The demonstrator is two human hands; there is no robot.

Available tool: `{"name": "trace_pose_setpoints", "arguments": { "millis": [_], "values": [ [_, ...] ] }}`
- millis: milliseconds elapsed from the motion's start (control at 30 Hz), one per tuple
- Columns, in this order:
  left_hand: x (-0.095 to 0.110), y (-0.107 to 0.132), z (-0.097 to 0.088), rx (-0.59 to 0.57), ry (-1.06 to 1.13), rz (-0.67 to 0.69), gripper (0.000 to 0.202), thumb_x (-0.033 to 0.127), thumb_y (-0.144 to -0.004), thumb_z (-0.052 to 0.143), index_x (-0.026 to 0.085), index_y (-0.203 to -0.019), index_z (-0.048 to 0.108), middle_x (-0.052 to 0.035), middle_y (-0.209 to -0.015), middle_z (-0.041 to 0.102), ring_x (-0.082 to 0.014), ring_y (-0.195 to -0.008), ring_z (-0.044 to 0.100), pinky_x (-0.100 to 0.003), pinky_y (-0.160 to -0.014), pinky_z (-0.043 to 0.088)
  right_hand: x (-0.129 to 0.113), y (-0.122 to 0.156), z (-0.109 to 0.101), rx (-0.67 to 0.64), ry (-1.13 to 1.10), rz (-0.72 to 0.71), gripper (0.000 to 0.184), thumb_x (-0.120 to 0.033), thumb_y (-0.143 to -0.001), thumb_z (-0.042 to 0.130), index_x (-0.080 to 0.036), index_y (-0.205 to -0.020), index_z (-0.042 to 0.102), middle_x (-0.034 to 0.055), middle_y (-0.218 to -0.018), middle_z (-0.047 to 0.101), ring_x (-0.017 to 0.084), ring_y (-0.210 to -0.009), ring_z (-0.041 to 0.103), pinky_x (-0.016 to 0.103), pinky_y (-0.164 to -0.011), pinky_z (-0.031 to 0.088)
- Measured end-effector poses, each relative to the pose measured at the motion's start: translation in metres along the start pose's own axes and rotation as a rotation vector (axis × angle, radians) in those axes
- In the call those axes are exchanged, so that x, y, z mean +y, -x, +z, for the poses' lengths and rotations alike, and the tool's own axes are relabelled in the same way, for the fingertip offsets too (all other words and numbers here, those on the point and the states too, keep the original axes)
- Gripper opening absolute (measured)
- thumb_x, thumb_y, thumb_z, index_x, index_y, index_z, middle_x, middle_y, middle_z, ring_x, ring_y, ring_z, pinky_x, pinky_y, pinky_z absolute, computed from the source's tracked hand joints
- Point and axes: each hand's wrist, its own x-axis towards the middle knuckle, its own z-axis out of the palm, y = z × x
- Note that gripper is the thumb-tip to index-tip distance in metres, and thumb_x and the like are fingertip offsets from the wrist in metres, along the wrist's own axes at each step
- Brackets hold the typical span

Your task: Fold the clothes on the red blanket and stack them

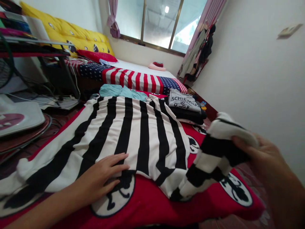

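Observation:
A black-and-white striped shirt (pixel 133 133) lies spread flat on a red blanket with cartoon mouse prints (pixel 152 203). My left hand (pixel 101 178) rests flat on the shirt's near hem, fingers stretched out. My right hand (pixel 262 156) grips the shirt's sleeve (pixel 221 143) and lifts it off the blanket at the right.
A stack of folded clothes (pixel 187 108) with a grey printed shirt on top sits beyond the striped shirt, and a teal garment (pixel 121 91) lies at the far edge. A flag-patterned bed cover (pixel 140 79), yellow cushions (pixel 71 35), a shelf with cables (pixel 47 73) at left, white wall at right.

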Motion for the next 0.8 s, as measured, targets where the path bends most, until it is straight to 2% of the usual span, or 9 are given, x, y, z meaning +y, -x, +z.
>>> {"name": "trace_pose_setpoints", "arguments": {
  "millis": [100, 167, 200, 267, 367, 467, 567, 633, 800],
  "values": [
    [0.001, 0.001, 0.002, 0.054, 0.004, -0.006, 0.047, 0.025, -0.083, 0.054, 0.041, -0.126, 0.061, 0.0034, -0.148, 0.047, -0.0237, -0.130, 0.050, -0.038, -0.107, 0.046, -0.027, -0.036, 0.029, -0.579, -0.138, -0.011, 0.047, -0.055, -0.066, 0.075, -0.021, -0.099, 0.072, 0.0109, -0.094, 0.073, 0.032, -0.090, 0.069, 0.046, -0.077, 0.059],
    [0.004, -0.003, 0.000, 0.084, 0.027, -0.012, 0.042, 0.023, -0.084, 0.052, 0.038, -0.121, 0.065, 0.0019, -0.143, 0.053, -0.0229, -0.127, 0.054, -0.038, -0.106, 0.047, -0.052, -0.072, 0.055, -0.737, -0.200, -0.094, 0.041, -0.047, -0.058, 0.081, -0.019, -0.085, 0.071, 0.0059, -0.082, 0.071, 0.028, -0.085, 0.068, 0.041, -0.076, 0.059],
    [0.005, -0.004, -0.001, 0.097, 0.043, -0.021, 0.039, 0.023, -0.085, 0.052, 0.037, -0.119, 0.066, 0.0016, -0.140, 0.056, -0.0224, -0.125, 0.056, -0.037, -0.104, 0.048, -0.063, -0.093, 0.068, -0.687, -0.271, -0.126, 0.037, -0.044, -0.059, 0.082, -0.018, -0.082, 0.068, 0.0044, -0.081, 0.070, 0.026, -0.085, 0.067, 0.038, -0.075, 0.058],
    [0.007, -0.006, -0.004, 0.116, 0.070, -0.048, 0.033, 0.028, -0.087, 0.053, 0.036, -0.115, 0.068, 0.0011, -0.137, 0.059, -0.0216, -0.120, 0.059, -0.035, -0.102, 0.050, -0.077, -0.135, 0.093, -0.357, -0.509, -0.194, 0.034, -0.039, -0.067, 0.076, -0.021, -0.092, 0.064, 0.0027, -0.095, 0.069, 0.022, -0.091, 0.065, 0.035, -0.075, 0.058],
    [0.005, -0.004, -0.007, 0.160, 0.081, -0.104, 0.033, 0.038, -0.085, 0.058, 0.034, -0.116, 0.068, 0.0000, -0.133, 0.062, -0.0218, -0.114, 0.063, -0.031, -0.100, 0.051, -0.071, -0.173, 0.121, -0.038, -0.690, -0.211, 0.044, -0.032, -0.073, 0.071, -0.028, -0.114, 0.054, 0.0021, -0.125, 0.059, 0.019, -0.110, 0.060, 0.035, -0.085, 0.055],
    [-0.002, 0.002, -0.011, 0.203, 0.055, -0.155, 0.039, 0.041, -0.082, 0.061, 0.035, -0.121, 0.065, 0.0006, -0.131, 0.063, -0.0218, -0.111, 0.065, -0.028, -0.096, 0.053, -0.039, -0.159, 0.141, 0.018, -0.615, -0.148, 0.044, -0.034, -0.072, 0.070, -0.024, -0.112, 0.055, 0.0066, -0.124, 0.060, 0.021, -0.108, 0.061, 0.038, -0.086, 0.055],
    [-0.011, 0.010, -0.017, 0.159, 0.028, -0.154, 0.037, 0.037, -0.081, 0.059, 0.040, -0.117, 0.066, 0.0035, -0.122, 0.067, -0.0194, -0.101, 0.069, -0.023, -0.086, 0.056, 0.005, -0.111, 0.153, -0.056, -0.388, -0.130, 0.031, -0.039, -0.075, 0.066, -0.017, -0.096, 0.064, 0.0081, -0.099, 0.069, 0.022, -0.093, 0.065, 0.041, -0.088, 0.052],
    [-0.018, 0.017, -0.020, 0.131, 0.021, -0.184, 0.037, 0.032, -0.081, 0.055, 0.042, -0.115, 0.067, 0.0052, -0.117, 0.069, -0.0189, -0.097, 0.070, -0.023, -0.080, 0.058, 0.033, -0.078, 0.155, -0.110, -0.257, -0.111, 0.030, -0.042, -0.078, 0.063, -0.017, -0.093, 0.066, 0.0084, -0.094, 0.071, 0.022, -0.089, 0.066, 0.040, -0.087, 0.051],
    [-0.044, 0.043, -0.019, 0.106, 0.005, -0.352, 0.039, 0.032, -0.082, 0.045, 0.050, -0.110, 0.065, 0.0106, -0.115, 0.070, -0.0210, -0.101, 0.069, -0.034, -0.087, 0.057, 0.071, -0.041, 0.153, -0.284, -0.153, -0.013, 0.041, -0.049, -0.080, 0.060, -0.019, -0.107, 0.064, 0.0066, -0.092, 0.071, 0.022, -0.087, 0.066, 0.034, -0.080, 0.051]
  ]
}}
